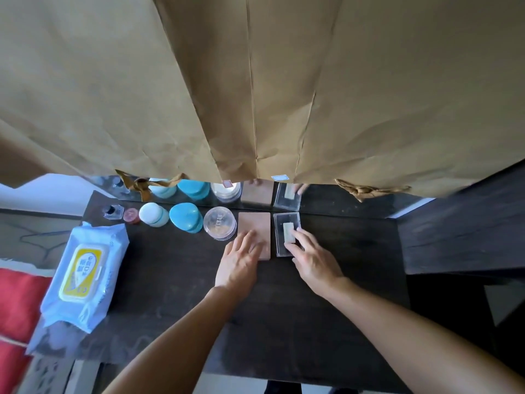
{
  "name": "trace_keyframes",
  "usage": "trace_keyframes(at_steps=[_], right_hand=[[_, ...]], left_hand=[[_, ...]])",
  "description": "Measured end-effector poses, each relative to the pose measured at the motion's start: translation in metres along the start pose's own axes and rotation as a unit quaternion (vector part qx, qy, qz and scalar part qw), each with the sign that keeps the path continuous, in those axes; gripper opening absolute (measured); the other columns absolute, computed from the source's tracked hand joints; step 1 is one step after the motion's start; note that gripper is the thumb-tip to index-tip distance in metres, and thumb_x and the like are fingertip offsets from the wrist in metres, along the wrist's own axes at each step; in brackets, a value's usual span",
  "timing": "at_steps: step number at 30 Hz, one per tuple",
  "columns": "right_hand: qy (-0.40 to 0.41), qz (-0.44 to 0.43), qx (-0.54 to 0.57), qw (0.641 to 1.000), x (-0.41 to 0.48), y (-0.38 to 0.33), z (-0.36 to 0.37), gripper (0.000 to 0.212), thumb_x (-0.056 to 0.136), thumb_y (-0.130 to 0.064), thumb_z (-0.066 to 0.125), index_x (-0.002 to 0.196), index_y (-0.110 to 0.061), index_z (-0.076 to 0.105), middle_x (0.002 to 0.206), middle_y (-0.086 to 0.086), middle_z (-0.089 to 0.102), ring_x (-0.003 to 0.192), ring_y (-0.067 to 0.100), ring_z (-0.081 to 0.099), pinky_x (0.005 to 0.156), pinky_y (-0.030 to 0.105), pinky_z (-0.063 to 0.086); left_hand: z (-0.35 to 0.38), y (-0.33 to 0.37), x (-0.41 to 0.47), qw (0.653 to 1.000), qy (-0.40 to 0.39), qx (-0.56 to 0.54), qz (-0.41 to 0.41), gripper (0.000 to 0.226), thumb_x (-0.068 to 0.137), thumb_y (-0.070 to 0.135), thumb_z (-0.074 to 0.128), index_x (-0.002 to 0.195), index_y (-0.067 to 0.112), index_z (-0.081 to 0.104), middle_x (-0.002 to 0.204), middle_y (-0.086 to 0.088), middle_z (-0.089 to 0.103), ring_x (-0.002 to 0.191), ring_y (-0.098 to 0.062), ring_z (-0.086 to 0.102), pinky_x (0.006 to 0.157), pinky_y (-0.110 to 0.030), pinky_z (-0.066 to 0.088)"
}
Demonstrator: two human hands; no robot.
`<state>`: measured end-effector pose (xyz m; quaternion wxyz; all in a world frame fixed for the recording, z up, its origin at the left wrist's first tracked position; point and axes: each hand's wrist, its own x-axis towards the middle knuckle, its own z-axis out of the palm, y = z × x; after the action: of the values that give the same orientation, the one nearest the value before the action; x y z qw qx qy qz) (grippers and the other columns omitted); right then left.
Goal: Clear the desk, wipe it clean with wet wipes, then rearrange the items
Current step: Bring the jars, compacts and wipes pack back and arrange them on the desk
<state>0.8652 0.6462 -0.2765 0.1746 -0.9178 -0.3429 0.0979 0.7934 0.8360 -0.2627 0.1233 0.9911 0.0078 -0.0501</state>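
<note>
Desk [176, 280]: dark top, cosmetics lined along the far edge against a mirror [341, 194] half covered by brown paper [255, 81]; probably the rearranging stage, with the row tidy and no loose wipe in sight.
Pink compact [254, 224]: flat on the desk toward the right of the row, just right of a round clear jar [219, 227]; long axis pointing away from the body, toward the mirror.
Clear case [279, 223]: just right of the pink compact, a narrow gap between them, lying parallel on the same axis, last in the row.
Left hand [240, 265]: laid flat on the near half of the pink compact, fingers straight and close together, pointing at the mirror, curled round nothing.
Right hand [315, 260]: coming in at a slant from the right, fingers stretched out, tips resting on the case's pale label and its near right part; thumb hard to make out.
Key relation: each piece straight ahead of its own hand and already under the fingertips; left nearer the compact, right nearer the case.
Next move, as a guess: a short slide along the long axis to square both far ends with the row.
Wet wipes pack [82, 277]: at the desk's left edge, yellow lid closed, well apart from both hands.
</note>
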Motion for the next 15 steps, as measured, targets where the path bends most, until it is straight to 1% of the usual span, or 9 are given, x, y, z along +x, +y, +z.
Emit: trace_keyframes(at_steps=[1, 3, 5, 6, 7, 9, 12, 15], right_hand=[[0.002, -0.003, 0.002, 1.000, -0.004, 0.001, -0.004, 0.034, 0.081, -0.002, 0.061, 0.114, -0.009, 0.063, 0.138, 0.013, 0.049, 0.135, 0.026, 0.038, 0.082, 0.042, 0.055], [0.016, 0.001, 0.004, 1.000, -0.014, 0.006, -0.015, 0.032, 0.080, -0.005, 0.064, 0.113, -0.009, 0.064, 0.132, 0.012, 0.053, 0.129, 0.027, 0.045, 0.074, 0.043, 0.057], [0.033, 0.010, 0.005, 0.999, -0.030, 0.014, -0.026, 0.030, 0.082, -0.010, 0.064, 0.111, -0.011, 0.065, 0.125, 0.008, 0.058, 0.119, 0.026, 0.053, 0.068, 0.041, 0.057], [0.042, 0.016, 0.008, 0.999, -0.039, 0.020, -0.032, 0.028, 0.082, -0.012, 0.064, 0.111, -0.012, 0.065, 0.121, 0.006, 0.060, 0.114, 0.025, 0.055, 0.067, 0.040, 0.057], [0.050, 0.022, 0.012, 0.998, -0.050, 0.026, -0.039, 0.027, 0.083, -0.013, 0.063, 0.110, -0.013, 0.065, 0.117, 0.004, 0.061, 0.110, 0.023, 0.057, 0.067, 0.039, 0.056], [0.061, 0.034, 0.015, 0.997, -0.075, 0.039, -0.052, 0.025, 0.083, -0.015, 0.064, 0.108, -0.014, 0.066, 0.110, -0.001, 0.063, 0.102, 0.021, 0.059, 0.066, 0.037, 0.055], [0.080, 0.039, 0.013, 0.996, -0.116, 0.059, -0.072, 0.022, 0.079, -0.014, 0.069, 0.101, -0.013, 0.069, 0.098, -0.003, 0.066, 0.090, 0.019, 0.064, 0.062, 0.032, 0.055], [0.093, 0.046, 0.015, 0.994, -0.161, 0.083, -0.093, 0.020, 0.081, -0.016, 0.068, 0.101, -0.013, 0.069, 0.097, -0.004, 0.067, 0.090, 0.016, 0.065, 0.068, 0.029, 0.055]], left_hand=[[-0.003, 0.004, -0.001, 1.000, 0.000, 0.008, -0.006, 0.044, 0.057, 0.004, 0.074, 0.099, 0.015, 0.069, 0.119, -0.013, 0.062, 0.110, -0.034, 0.060, 0.083, -0.041, 0.052], [-0.010, 0.015, -0.003, 1.000, 0.004, 0.022, -0.011, 0.032, 0.056, 0.007, 0.075, 0.087, 0.013, 0.068, 0.107, -0.012, 0.065, 0.097, -0.033, 0.063, 0.075, -0.040, 0.053], [-0.015, 0.030, -0.006, 1.000, 0.013, 0.015, -0.010, 0.024, 0.061, 0.008, 0.073, 0.084, 0.012, 0.067, 0.094, -0.008, 0.065, 0.084, -0.031, 0.063, 0.070, -0.038, 0.052], [-0.018, 0.039, -0.007, 1.000, 0.015, 0.003, -0.011, 0.019, 0.066, 0.009, 0.070, 0.085, 0.011, 0.066, 0.090, -0.007, 0.065, 0.082, -0.031, 0.062, 0.071, -0.038, 0.052], [-0.020, 0.050, -0.009, 1.000, 0.016, -0.010, -0.014, 0.015, 0.073, 0.010, 0.065, 0.088, 0.011, 0.066, 0.089, -0.007, 0.064, 0.084, -0.030, 0.061, 0.073, -0.039, 0.051], [-0.023, 0.074, -0.012, 0.999, 0.007, -0.025, -0.019, 0.015, 0.083, 0.014, 0.054, 0.095, 0.012, 0.063, 0.093, -0.006, 0.063, 0.090, -0.029, 0.059, 0.075, -0.038, 0.046], [-0.025, 0.115, -0.018, 0.999, 0.009, -0.041, -0.002, 0.014, 0.087, 0.019, 0.047, 0.095, 0.015, 0.059, 0.095, -0.002, 0.062, 0.094, -0.025, 0.058, 0.073, -0.034, 0.042], [-0.026, 0.164, -0.022, 0.998, 0.017, -0.059, 0.005, 0.008, 0.087, 0.018, 0.047, 0.090, 0.015, 0.054, 0.095, -0.003, 0.061, 0.093, -0.026, 0.057, 0.072, -0.034, 0.040]])
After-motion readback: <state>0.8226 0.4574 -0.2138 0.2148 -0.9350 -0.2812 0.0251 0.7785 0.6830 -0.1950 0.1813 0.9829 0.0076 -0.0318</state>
